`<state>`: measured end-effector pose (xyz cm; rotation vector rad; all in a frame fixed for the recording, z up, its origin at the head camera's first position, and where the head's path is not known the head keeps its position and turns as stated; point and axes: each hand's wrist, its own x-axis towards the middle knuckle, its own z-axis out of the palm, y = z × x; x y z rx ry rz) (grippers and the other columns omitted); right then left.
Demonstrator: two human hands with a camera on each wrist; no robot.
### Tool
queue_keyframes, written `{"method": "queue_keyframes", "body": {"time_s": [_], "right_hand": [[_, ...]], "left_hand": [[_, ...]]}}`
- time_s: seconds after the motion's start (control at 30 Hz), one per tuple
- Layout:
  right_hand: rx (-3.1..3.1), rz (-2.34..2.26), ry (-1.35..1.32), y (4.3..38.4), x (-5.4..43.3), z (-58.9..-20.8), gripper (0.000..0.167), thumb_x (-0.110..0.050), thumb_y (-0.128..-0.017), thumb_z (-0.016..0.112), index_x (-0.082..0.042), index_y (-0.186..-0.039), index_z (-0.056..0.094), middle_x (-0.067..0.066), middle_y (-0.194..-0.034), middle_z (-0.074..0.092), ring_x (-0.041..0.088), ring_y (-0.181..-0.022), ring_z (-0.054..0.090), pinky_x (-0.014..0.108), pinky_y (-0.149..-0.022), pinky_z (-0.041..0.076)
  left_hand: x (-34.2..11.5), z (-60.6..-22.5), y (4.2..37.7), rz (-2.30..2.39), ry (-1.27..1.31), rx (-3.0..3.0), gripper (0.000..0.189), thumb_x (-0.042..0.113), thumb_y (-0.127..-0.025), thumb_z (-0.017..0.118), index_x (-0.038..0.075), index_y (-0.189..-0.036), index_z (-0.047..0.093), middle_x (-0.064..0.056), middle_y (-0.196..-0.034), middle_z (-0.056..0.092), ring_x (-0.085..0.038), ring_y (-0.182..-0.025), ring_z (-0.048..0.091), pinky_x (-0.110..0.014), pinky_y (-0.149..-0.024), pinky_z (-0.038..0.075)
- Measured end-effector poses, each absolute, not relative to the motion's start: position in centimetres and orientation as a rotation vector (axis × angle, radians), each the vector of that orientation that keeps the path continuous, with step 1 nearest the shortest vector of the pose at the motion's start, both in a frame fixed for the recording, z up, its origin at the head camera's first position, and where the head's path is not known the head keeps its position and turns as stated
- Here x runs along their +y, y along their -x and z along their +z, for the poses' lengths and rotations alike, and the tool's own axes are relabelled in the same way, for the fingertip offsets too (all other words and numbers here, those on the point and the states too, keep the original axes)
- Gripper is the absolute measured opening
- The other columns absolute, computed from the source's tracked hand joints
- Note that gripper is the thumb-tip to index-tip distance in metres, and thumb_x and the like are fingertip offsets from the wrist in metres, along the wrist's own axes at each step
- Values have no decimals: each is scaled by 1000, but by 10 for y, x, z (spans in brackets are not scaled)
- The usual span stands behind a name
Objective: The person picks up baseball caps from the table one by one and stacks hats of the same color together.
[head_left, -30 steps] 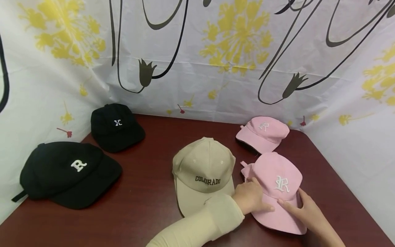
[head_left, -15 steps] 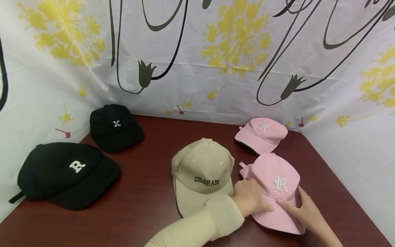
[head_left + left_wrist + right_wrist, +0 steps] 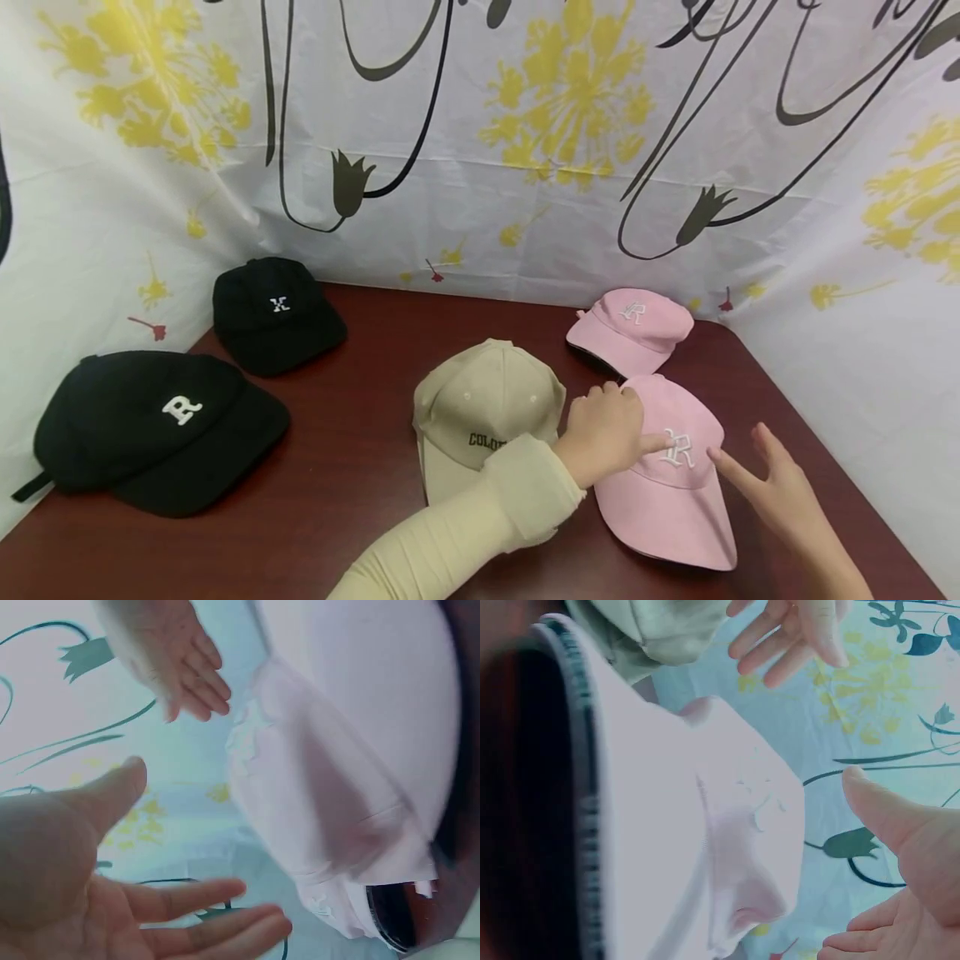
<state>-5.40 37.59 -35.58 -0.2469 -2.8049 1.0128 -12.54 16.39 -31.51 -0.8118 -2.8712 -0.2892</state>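
Spreading fingers (image 3: pixel 195 898) loose on left hand (image 3: pixel 603 432) and right hand (image 3: pixel 783 492), gripping nothing, just hovering at either side of the front pink cap (image 3: pixel 667 504) sitting on the table (image 3: pixel 352 433). Probably risking bumping the tan cap (image 3: pixel 487 396) imo, from reaching that sleeve (image 3: pixel 472 512) over it.

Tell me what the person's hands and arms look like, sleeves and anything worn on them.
Both the left hand and the right hand are bare, with no gloves or rings visible. The left arm wears a plain, pale cream sleeve, creased along the forearm and ending in a broad cuff. No sleeve shows on the right forearm.
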Motion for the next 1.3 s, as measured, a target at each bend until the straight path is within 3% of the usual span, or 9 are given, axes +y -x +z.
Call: {"method": "queue_keyframes", "body": {"time_s": [0.17,0.43,0.6,0.87,0.93,1.07,1.17,1.23,1.3], "right_hand": [[-2767,1039,200,63,378,-344,82,-36,-95,46,13,-140,-2,41,-139,8,54,-127,10,64,-97,13],[-2785,1029,136,88,376,-321,81,-37,-96,44,13,-140,-1,41,-139,9,54,-127,11,65,-94,17],[-2783,1068,81,104,375,-300,83,-38,-95,45,13,-140,-3,42,-139,6,54,-128,9,65,-96,15],[-2790,1050,24,128,373,-275,82,-40,-95,45,14,-140,2,40,-140,12,52,-128,16,60,-99,16],[-2817,1021,32,134,371,-272,82,-42,-94,44,14,-140,6,39,-140,15,51,-127,20,59,-100,18],[-2815,983,4,148,368,-270,63,-41,-94,44,14,-124,37,37,-128,35,47,-118,37,53,-94,30],[-2809,951,-7,158,369,-270,51,-41,-95,43,9,-104,43,35,-119,43,43,-109,43,49,-86,35],[-2828,951,15,165,369,-269,52,-44,-95,42,7,-103,45,31,-112,47,38,-101,44,45,-80,35],[-2851,983,34,171,370,-268,58,-48,-94,40,8,-108,45,30,-115,46,38,-103,43,46,-82,35]], "left_hand": [[165,-296,139,-521,992,-2951,58,67,-74,58,16,-102,59,3,-99,57,-11,-89,57,-28,-61,46],[177,-273,164,-501,1076,-2994,58,60,-78,59,19,-119,56,5,-116,55,-12,-103,54,-30,-74,46],[186,-255,178,-553,1111,-3026,55,57,-80,60,19,-119,55,8,-117,55,-9,-106,52,-30,-77,45],[196,-230,190,-552,1233,-3019,46,53,-85,55,13,-109,51,4,-103,53,-8,-100,50,-22,-78,40],[197,-227,195,-571,1269,-3029,55,51,-87,53,9,-122,48,3,-115,53,-9,-106,49,-19,-83,38],[200,-226,208,-592,1275,-3059,69,50,-88,51,6,-139,35,0,-138,40,-9,-120,42,-19,-92,34],[201,-227,220,-558,1277,-3047,64,48,-89,50,7,-137,41,-1,-140,39,-11,-120,42,-20,-93,34],[202,-227,229,-549,1291,-3023,59,46,-88,52,7,-132,48,-3,-135,44,-12,-115,47,-20,-90,37],[202,-227,237,-574,1294,-3009,57,43,-87,54,4,-128,51,-6,-129,50,-14,-112,50,-19,-87,38]]}}
